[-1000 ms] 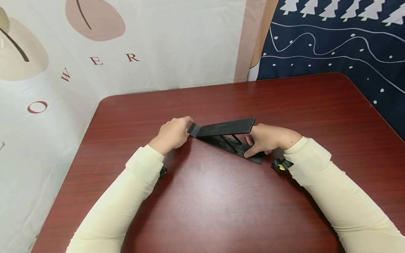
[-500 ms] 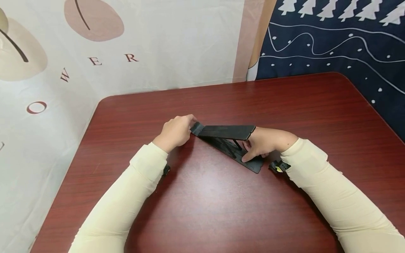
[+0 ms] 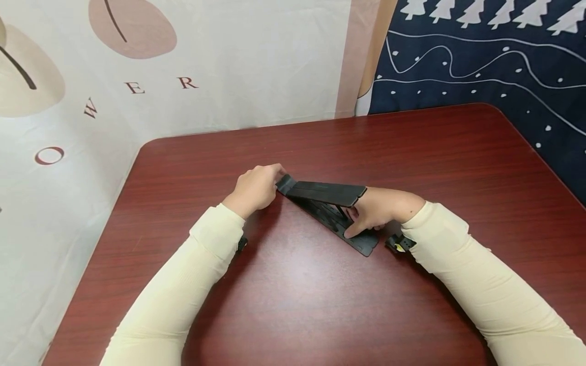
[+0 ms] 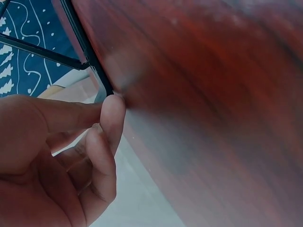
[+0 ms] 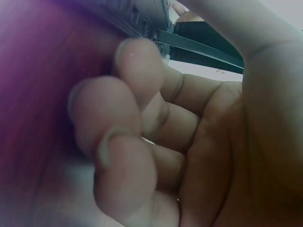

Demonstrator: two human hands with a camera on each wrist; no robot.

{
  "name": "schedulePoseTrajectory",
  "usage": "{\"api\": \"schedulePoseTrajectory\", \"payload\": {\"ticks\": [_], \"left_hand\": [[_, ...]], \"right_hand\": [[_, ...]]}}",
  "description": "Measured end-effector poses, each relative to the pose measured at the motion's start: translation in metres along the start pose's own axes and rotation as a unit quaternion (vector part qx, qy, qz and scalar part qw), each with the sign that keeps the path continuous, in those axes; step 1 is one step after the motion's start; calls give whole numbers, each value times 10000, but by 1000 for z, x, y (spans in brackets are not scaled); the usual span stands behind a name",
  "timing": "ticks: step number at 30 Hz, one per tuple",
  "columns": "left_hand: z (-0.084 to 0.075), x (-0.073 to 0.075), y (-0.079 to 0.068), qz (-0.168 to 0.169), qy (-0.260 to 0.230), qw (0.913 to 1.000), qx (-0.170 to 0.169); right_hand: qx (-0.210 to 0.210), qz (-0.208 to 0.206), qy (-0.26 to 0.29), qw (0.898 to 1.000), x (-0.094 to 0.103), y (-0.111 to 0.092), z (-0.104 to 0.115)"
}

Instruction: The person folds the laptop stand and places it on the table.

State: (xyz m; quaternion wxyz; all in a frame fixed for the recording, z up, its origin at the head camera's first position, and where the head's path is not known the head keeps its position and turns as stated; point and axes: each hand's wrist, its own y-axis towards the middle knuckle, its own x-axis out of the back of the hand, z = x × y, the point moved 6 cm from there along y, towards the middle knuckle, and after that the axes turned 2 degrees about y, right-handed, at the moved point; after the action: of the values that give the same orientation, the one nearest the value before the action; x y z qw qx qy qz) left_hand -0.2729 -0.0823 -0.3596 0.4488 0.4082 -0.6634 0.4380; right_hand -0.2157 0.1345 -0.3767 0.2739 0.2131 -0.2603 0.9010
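Note:
A black folding stand (image 3: 327, 192), like a laptop stand, is part unfolded above the table. Its upper panel slopes up over a flat base (image 3: 361, 244), with a thin strut between them. My left hand (image 3: 256, 189) pinches the narrow hinged end between thumb and fingertip, as the left wrist view shows with the hand (image 4: 71, 156) at the stand's tip. My right hand (image 3: 377, 208) reaches between panel and base and grips the base, thumb on top. In the right wrist view the fingers (image 5: 125, 175) are curled below the base, near the strut (image 5: 199, 47).
The stand is over the middle of a reddish-brown table (image 3: 302, 305). Behind the table hang a pale printed cloth (image 3: 256, 61) and a dark blue cloth with white trees (image 3: 458, 61). A small black wrist camera (image 3: 399, 244) sits at the right cuff.
The stand has turned, its right end swinging toward the front of the table. My right hand has shifted slightly left and nearer with it. My left hand has moved a little right, keeping its pinch.

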Motion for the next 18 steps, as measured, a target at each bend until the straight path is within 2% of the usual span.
{"api": "schedulePoseTrajectory", "payload": {"ticks": [10, 18], "left_hand": [[-2, -1, 3, 18, 31, 10000, 29], [-5, 0, 5, -42, 92, 9999, -3]], "right_hand": [[-199, 119, -42, 9997, -5, 0, 1], [-417, 44, -298, 9987, -8, 0, 3]]}}
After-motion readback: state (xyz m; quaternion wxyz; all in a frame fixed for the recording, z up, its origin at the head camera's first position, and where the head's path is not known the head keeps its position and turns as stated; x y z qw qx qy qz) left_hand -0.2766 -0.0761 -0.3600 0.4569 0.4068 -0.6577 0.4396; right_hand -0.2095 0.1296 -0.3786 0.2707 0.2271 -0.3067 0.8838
